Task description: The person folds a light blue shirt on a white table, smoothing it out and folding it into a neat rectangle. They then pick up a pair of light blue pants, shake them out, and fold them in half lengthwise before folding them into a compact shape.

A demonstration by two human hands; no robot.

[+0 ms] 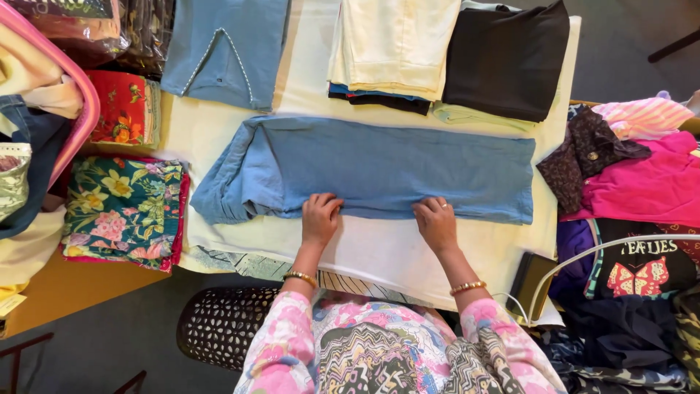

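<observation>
Left hand (319, 216) and right hand (436, 221) press flat, each grip spread, pinning the near edge of the folded blue garment (379, 169) to the bench (437, 252), keeping it smooth.

The folded blue garment (379, 171) looks like soft, matt woven cloth, lightly creased, lying on a smooth white cloth cover (379, 252). The floral fabric stack (122, 208) is printed matt cotton-like cloth. Gold bangles (300, 276) shine like polished metal. The black perforated stool (219, 321) looks like plastic.
</observation>
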